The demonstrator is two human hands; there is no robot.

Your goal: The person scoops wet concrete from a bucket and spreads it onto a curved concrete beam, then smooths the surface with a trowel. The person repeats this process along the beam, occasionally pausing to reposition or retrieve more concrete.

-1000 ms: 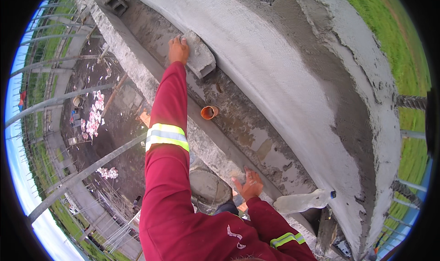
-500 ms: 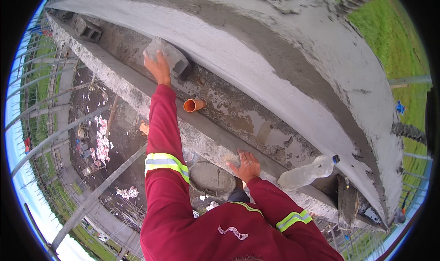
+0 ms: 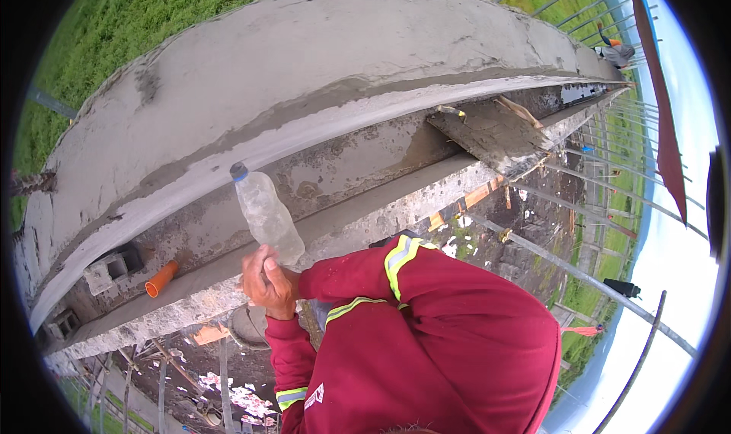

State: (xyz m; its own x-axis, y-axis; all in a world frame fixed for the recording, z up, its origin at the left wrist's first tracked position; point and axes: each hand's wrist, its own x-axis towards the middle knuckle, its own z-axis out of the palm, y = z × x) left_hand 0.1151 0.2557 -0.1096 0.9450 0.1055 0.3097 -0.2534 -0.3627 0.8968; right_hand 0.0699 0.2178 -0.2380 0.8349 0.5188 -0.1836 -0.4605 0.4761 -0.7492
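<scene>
My left hand (image 3: 279,300) and my right hand (image 3: 260,260) are pressed together above the near concrete ledge. The left hand's fingers are curled against the right. Whatever may lie between them is hidden, and most of the right hand's fingers do not show. Just beyond the hands, a clear plastic bottle (image 3: 268,212) with a dark blue cap leans over the ledge. Farther left, an orange pipe stub (image 3: 161,279) sticks out in the concrete channel (image 3: 365,151), next to a grey hollow concrete block (image 3: 113,269).
A curved plastered wall (image 3: 320,46) runs along the far side. To the right, a mortar-smeared board (image 3: 495,133) lies across the channel. Metal scaffold poles (image 3: 579,263) stand at the outer side, above littered ground far below. Another person (image 3: 615,53) is at the far right end.
My view has swung to the right. My left hand has come off the concrete block, my right hand has lifted from the ledge, and the two have come together near the bottle.
</scene>
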